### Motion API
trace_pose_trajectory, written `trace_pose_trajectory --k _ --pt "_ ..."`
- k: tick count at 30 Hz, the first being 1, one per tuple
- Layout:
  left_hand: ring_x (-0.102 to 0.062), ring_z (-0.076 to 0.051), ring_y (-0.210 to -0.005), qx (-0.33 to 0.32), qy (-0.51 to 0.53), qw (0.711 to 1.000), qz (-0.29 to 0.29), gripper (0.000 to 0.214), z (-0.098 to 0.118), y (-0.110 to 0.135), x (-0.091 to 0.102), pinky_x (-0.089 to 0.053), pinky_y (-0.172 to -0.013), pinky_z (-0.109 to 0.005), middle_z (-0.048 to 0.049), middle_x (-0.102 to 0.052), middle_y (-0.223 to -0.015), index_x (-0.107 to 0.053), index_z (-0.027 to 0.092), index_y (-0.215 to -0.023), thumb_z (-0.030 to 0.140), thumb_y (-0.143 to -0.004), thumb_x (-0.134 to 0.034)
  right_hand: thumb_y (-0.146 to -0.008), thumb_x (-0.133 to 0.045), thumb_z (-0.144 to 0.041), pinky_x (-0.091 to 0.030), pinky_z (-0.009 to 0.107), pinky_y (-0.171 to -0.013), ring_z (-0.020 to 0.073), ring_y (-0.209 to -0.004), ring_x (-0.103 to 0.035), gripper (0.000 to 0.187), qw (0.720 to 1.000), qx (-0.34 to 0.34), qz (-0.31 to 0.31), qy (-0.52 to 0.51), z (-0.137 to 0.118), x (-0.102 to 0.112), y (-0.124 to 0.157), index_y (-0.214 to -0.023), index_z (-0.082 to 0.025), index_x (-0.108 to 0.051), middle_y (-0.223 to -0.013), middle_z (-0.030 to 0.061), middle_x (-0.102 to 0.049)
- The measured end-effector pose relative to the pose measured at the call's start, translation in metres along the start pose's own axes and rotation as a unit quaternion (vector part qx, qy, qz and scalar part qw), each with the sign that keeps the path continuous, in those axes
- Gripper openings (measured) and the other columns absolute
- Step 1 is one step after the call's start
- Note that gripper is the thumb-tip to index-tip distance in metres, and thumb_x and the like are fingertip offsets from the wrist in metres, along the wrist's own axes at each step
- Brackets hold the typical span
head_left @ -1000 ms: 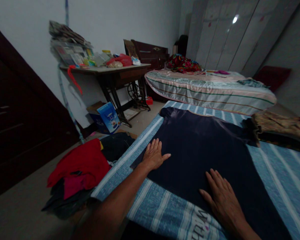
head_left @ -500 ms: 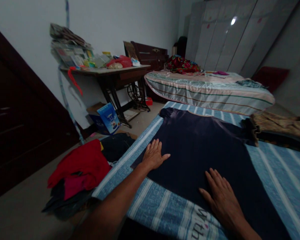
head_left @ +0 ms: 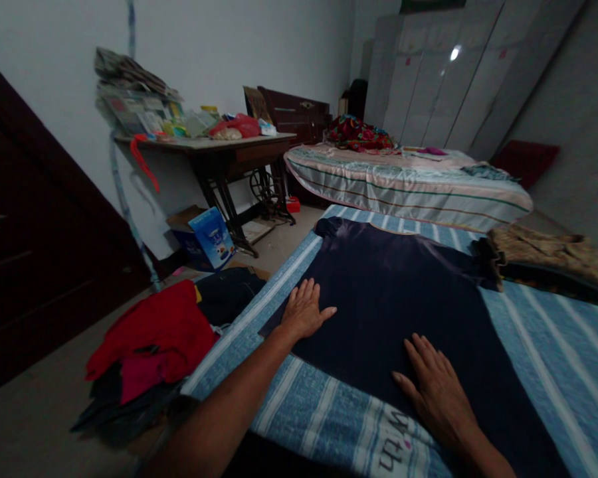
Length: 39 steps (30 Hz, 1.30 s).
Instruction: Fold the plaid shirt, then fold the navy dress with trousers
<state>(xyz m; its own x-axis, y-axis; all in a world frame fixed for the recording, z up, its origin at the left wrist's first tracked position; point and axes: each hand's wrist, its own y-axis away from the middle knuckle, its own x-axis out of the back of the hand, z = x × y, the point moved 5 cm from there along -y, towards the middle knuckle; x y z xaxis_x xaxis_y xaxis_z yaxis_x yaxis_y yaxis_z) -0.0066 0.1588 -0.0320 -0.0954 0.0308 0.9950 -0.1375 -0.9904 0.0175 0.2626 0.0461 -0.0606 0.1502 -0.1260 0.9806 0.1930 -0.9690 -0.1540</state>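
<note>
A dark navy short-sleeved shirt [head_left: 373, 299] lies spread out on a blue-and-white striped cloth [head_left: 309, 398], its neckline at the far side. My left hand [head_left: 305, 309] rests flat on the shirt near its left edge, thumb out to the side. Lower and to the right, my right hand [head_left: 436, 382] also lies on the dark fabric with fingers stretched. Neither hand grips anything. Both sleeves of the shirt point away from me, the right one reaching a stack of folded clothes [head_left: 553, 255].
A pile of red and dark clothes [head_left: 154, 332] lies low at the left. Beyond it are a blue box [head_left: 209, 239] and a sewing machine table [head_left: 219, 143] with items on top. A bed [head_left: 408, 182] stands behind, before a pale wardrobe [head_left: 428, 86].
The whole view has shifted slightly as the head moved. Both hands stay flat on the shirt in nearly the same places, and the shirt looks unchanged.
</note>
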Motion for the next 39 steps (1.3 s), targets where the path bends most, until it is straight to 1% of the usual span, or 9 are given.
trace_pose_trajectory --k 6,12,17,22,27,34,37,39 --pt "-0.008 -0.027 -0.14 -0.001 0.0 1.0 -0.002 0.086 0.001 0.0 0.001 -0.011 -0.112 -0.042 -0.0145 -0.015 -0.152 -0.025 0.009 -0.143 0.07 -0.083 -0.02 -0.087 -0.038 -0.056 -0.024 0.046 -0.108 0.0283 -0.135 -0.026 0.066 1.0 0.001 -0.005 0.006 0.0 -0.001 -0.001 -0.134 -0.01 -0.045 -0.144 0.0152 -0.035" --pt "-0.009 -0.027 -0.14 -0.001 -0.003 1.0 -0.002 0.085 0.002 -0.001 0.003 -0.011 -0.111 -0.044 -0.0146 -0.016 -0.152 -0.026 0.009 -0.143 0.069 -0.084 -0.021 -0.088 -0.037 -0.056 -0.023 0.046 -0.108 0.0277 -0.135 -0.026 0.066 1.0 0.002 0.004 0.005 -0.001 0.002 -0.001 -0.134 -0.009 -0.044 -0.144 0.0158 -0.033" --pt "-0.009 -0.027 -0.14 -0.001 -0.012 1.0 0.0 0.085 0.001 -0.003 0.003 -0.013 -0.112 -0.044 -0.0147 -0.017 -0.152 -0.026 0.008 -0.143 0.069 -0.084 -0.02 -0.088 -0.035 -0.058 -0.021 0.045 -0.108 0.0266 -0.136 -0.024 0.066 1.0 -0.007 -0.011 -0.015 -0.001 0.002 -0.002 -0.135 -0.012 -0.044 -0.145 0.0132 -0.032" --pt "-0.011 -0.027 -0.14 -0.004 -0.026 1.0 0.008 0.083 0.001 -0.003 0.005 -0.012 -0.112 -0.043 -0.0146 -0.019 -0.151 -0.029 0.008 -0.142 0.068 -0.085 -0.022 -0.089 -0.033 -0.057 -0.019 0.045 -0.109 0.0263 -0.136 -0.023 0.066 0.999 -0.015 -0.023 -0.019 -0.003 0.006 -0.004 -0.136 -0.011 -0.042 -0.146 0.013 -0.031" --pt "-0.011 -0.027 -0.14 -0.003 -0.03 1.0 0.002 0.083 0.003 -0.002 0.008 -0.013 -0.112 -0.043 -0.0153 -0.019 -0.151 -0.028 0.006 -0.142 0.067 -0.085 -0.023 -0.089 -0.035 -0.057 -0.02 0.045 -0.109 0.0262 -0.136 -0.023 0.066 0.999 -0.016 -0.026 -0.023 -0.004 0.009 -0.004 -0.136 -0.012 -0.043 -0.146 0.0124 -0.031" --pt "-0.009 -0.028 -0.14 0.001 -0.032 0.999 -0.02 0.082 0.002 -0.003 0.01 -0.013 -0.111 -0.045 -0.0157 -0.016 -0.151 -0.026 0.006 -0.142 0.066 -0.086 -0.022 -0.088 -0.035 -0.057 -0.02 0.044 -0.11 0.0256 -0.137 -0.021 0.067 0.999 -0.016 -0.027 -0.027 -0.004 0.007 -0.004 -0.137 -0.011 -0.041 -0.146 0.0118 -0.03" --pt "-0.01 -0.028 -0.14 0.004 -0.031 0.999 -0.022 0.082 0.005 -0.002 0.014 -0.014 -0.111 -0.046 -0.0168 -0.016 -0.151 -0.027 0.005 -0.142 0.065 -0.086 -0.023 -0.089 -0.036 -0.057 -0.019 0.044 -0.11 0.0261 -0.136 -0.022 0.066 0.999 -0.022 -0.028 -0.031 -0.004 0.008 -0.005 -0.136 -0.011 -0.042 -0.146 0.0122 -0.03" --pt "-0.01 -0.029 -0.14 0.013 -0.036 0.999 -0.016 0.081 0.01 0.0 0.018 -0.015 -0.11 -0.047 -0.0175 -0.016 -0.151 -0.028 0.005 -0.142 0.064 -0.087 -0.024 -0.089 -0.035 -0.056 -0.019 0.045 -0.11 0.0262 -0.136 -0.022 0.066 0.999 -0.023 -0.031 -0.033 -0.004 0.008 -0.005 -0.136 -0.012 -0.042 -0.146 0.0124 -0.03"
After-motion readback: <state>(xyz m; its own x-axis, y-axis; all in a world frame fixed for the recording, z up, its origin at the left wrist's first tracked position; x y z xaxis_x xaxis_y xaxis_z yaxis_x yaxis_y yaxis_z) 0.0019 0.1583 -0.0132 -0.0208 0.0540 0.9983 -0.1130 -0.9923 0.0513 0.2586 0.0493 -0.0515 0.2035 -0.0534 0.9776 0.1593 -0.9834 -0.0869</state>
